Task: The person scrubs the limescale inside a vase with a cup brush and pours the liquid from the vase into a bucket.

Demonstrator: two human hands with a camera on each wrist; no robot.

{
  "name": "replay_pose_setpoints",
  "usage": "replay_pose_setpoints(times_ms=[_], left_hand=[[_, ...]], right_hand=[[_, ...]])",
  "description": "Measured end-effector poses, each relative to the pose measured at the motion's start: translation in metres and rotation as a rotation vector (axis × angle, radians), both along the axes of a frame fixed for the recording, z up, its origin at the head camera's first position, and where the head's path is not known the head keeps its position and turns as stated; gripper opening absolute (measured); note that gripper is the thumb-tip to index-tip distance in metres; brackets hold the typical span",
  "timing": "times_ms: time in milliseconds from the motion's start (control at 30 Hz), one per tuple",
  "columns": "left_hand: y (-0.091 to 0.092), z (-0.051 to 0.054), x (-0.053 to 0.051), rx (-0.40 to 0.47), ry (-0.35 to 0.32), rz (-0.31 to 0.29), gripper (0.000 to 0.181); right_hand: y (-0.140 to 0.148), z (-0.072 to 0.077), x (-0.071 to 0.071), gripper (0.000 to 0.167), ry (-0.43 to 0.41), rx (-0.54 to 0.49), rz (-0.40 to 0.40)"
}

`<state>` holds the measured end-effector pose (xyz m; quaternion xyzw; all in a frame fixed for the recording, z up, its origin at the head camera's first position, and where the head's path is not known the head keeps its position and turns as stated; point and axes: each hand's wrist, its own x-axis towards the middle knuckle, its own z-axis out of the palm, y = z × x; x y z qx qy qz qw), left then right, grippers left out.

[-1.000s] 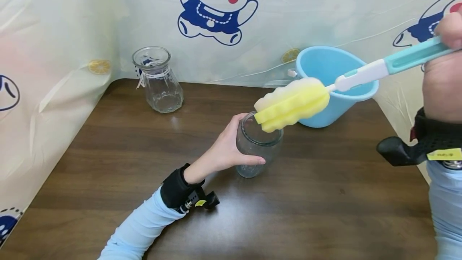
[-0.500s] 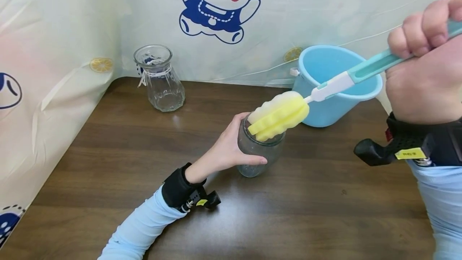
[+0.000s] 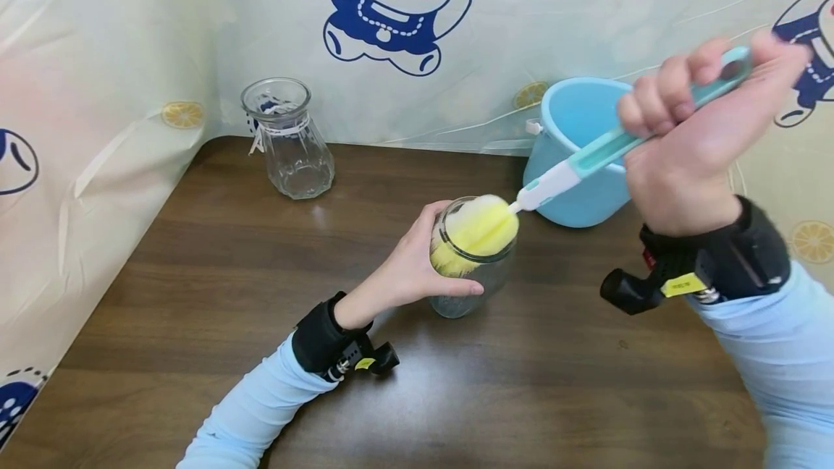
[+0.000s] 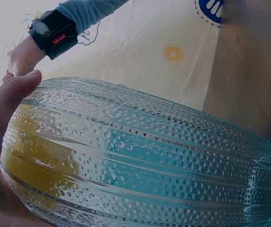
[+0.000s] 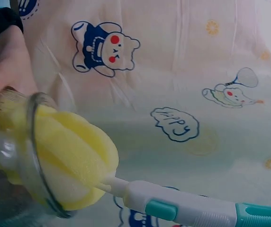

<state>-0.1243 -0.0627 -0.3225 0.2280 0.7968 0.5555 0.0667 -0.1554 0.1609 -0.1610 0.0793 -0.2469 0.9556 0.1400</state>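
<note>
Gripping both items: left hand (image 3: 417,266) has its fingers wrapped round the glass jar (image 4: 145,156), thumb on the near side, the rest at the left and far side. Right hand (image 3: 700,140) has its fingers curled round the teal handle (image 3: 602,152) of the sponge brush. Yellow-and-white sponge head (image 3: 485,226) is partway in the jar mouth: lower part inside the glass, upper part proud of the rim, touching it. Handle slopes up to the right, white section nearest the sponge. Jar is mid-counter; can't tell whether it's fully upright. Left wrist view shows yellow through the bumpy, ribbed glass at the mouth end.

Light-blue bucket (image 3: 573,197) sits far right, behind the handle. Clear vase (image 3: 300,165) stands upright far left, white string round its neck. Counter (image 3: 554,368) is dark wood-grain; printed backdrop (image 3: 260,6) behind.
</note>
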Motion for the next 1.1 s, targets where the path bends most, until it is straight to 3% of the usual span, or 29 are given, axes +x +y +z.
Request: replay_pose_setpoints(times_ms=[167, 567, 767, 1000, 1100], left_hand=[[0.001, 0.0, 0.001, 0.003, 0.006, -0.004, 0.095], [0.0, 0.0, -0.002, 0.036, 0.054, -0.027, 0.095], [0.0, 0.0, -0.002, 0.032, 0.063, -0.026, 0.096], [0.0, 0.0, -0.002, 0.016, 0.077, -0.008, 0.096], [-0.001, -0.001, -0.003, 0.019, 0.068, -0.007, 0.096]], right_hand=[[-0.017, -0.015, 0.007, 0.03, -0.101, 0.047, 0.071], [-0.045, -0.036, 0.018, 0.037, 0.048, 0.29, 0.174], [-0.053, -0.049, 0.016, 0.035, 0.096, 0.437, 0.173], [-0.059, -0.067, 0.013, 0.034, 0.147, 0.682, 0.183], [-0.059, -0.069, 0.012, 0.031, 0.156, 0.713, 0.229]])
